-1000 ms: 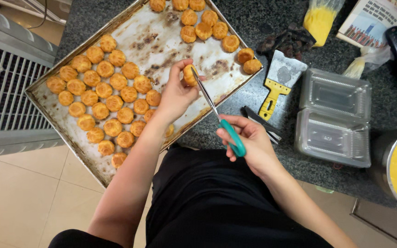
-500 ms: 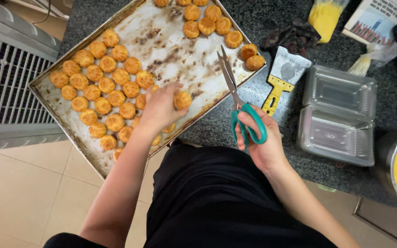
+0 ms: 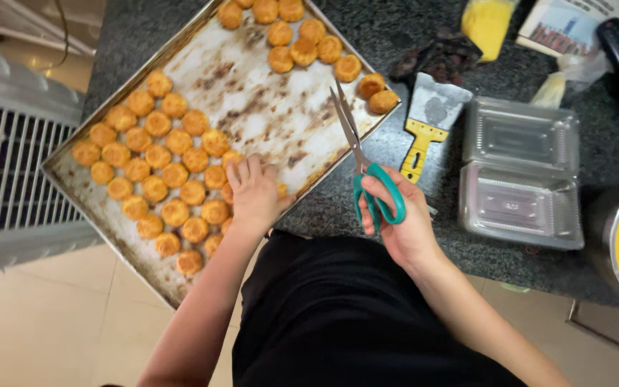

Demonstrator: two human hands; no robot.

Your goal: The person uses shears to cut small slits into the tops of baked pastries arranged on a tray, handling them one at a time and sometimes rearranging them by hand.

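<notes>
Here the left hand (image 3: 253, 192) lies flat, fingers together, on the pastries (image 3: 153, 163) in the baking tray (image 3: 266, 122); the right hand (image 3: 395, 218) grips green-handled scissors (image 3: 367, 168), blades nearly closed.

Teal-handled scissors (image 3: 367, 168) sit gripped through their loops, steel blades nearly shut and pointing up over the baking tray's (image 3: 281, 125) edge. Round golden-brown pastries (image 3: 173, 175) crowd the stained tray's lower left in rows; one lies under the fingers (image 3: 248, 172).

A kitchen. A dark speckled stone counter (image 3: 367, 208) bears a worn baking tray (image 3: 266, 122) of golden pastries (image 3: 173, 175). Clear plastic containers (image 3: 521, 172) and a scraper (image 3: 428, 122) lie beside it.
</notes>
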